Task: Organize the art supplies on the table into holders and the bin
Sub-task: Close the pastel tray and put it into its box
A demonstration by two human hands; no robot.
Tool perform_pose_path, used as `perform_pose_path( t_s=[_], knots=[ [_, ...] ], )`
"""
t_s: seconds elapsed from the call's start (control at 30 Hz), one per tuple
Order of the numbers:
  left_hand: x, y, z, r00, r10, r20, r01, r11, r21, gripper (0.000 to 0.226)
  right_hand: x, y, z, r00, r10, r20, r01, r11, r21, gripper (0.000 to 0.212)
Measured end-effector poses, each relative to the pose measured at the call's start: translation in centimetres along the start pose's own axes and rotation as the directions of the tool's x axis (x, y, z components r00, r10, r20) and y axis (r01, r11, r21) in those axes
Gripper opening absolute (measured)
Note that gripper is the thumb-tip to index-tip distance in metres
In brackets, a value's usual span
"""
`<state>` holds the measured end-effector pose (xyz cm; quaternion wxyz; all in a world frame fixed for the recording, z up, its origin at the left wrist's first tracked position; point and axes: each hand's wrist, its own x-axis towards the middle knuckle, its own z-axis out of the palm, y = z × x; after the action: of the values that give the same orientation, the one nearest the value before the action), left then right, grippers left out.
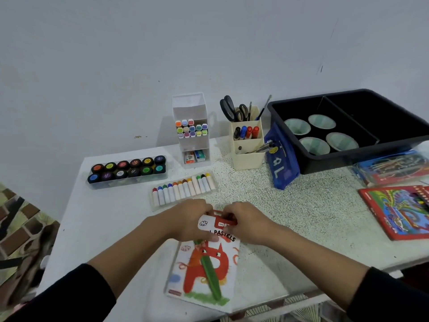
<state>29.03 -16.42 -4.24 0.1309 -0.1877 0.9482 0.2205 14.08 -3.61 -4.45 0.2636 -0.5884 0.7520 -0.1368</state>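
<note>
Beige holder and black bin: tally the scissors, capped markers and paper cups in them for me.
Scissors: 2 pairs, in the beige holder
Capped markers: 4 (1 black, 1 blue, 2 red), in the same holder
Paper cups: 4, in the black bin
Total: 10

Left hand (pixel 185 220) and right hand (pixel 251 225) hold the pastels box (pixel 204 270).

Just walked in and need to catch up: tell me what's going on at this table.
A person is working on a pastel box lying on the table; left hand and right hand both pinch its top flap. The tray of pastels sits out of the box, just beyond the hands. Markers stand in the white holder, scissors and pens in the cream holder; the black bin holds four cups.
</note>
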Motion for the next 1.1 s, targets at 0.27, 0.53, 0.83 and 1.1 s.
perform_pose_path(
  t_s=[0.27, 0.53, 0.83, 1.1],
  knots=[
    [0.0, 0.7, 0.6, 0.987, -0.139, 0.083, 0.151, 0.973, -0.174, 0.051, 0.0, 0.6, 0.4, 0.992, -0.121, 0.040, 0.124, 0.989, -0.086, 0.024],
    [0.2, 0.1, 0.4, 0.987, -0.155, 0.042, 0.160, 0.961, -0.226, 0.036, -0.4, 1.0, 1.3, 0.977, -0.185, -0.106, 0.172, 0.978, -0.120, 0.020],
    [1.9, -1.9, -0.9, 0.973, -0.223, -0.061, 0.203, 0.950, -0.239, 0.031, 0.5, 1.3, 0.7, 0.951, -0.273, -0.145, 0.248, 0.955, -0.165, 0.026],
    [1.7, -1.7, -3.2, 0.969, -0.235, 0.081, 0.248, 0.893, -0.375, 0.027, 0.5, 0.2, -1.3, 0.930, -0.333, -0.153, 0.313, 0.940, -0.138, 0.018]
  ],
)
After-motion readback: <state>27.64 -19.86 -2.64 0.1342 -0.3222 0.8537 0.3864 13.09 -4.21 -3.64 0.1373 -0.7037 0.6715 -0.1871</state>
